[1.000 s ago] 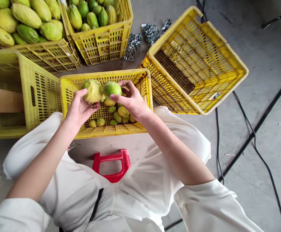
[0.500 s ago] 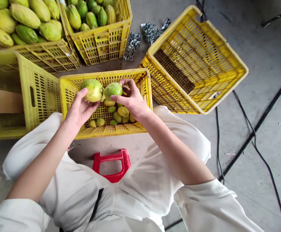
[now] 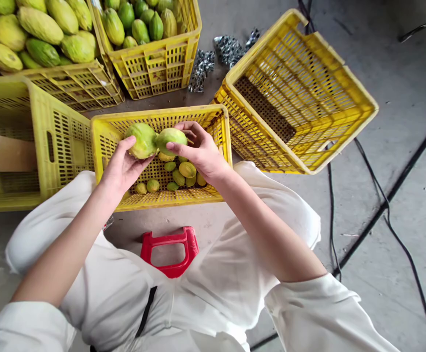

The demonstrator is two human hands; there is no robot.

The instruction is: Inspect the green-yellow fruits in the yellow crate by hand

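Note:
In the head view my left hand is closed round a large yellow-green papaya, thumb on top and fingers beneath. My right hand grips a smaller, greener papaya between thumb and fingers. The two fruits are held side by side, their ends meeting or nearly so. Both hands are over a low yellow crate. Several small green and yellow fruits lie on its floor, partly hidden under my right hand.
Two yellow crates full of papayas stand at the back left. Another yellow crate at left holds a piece of cardboard. A tilted yellow crate stands at right, near black cables. A red plastic frame shows between my legs.
The papaya in my right hand has turned, its long side now nearly level, and its end has come closer to the left one. The left papaya has rolled slightly in my fingers.

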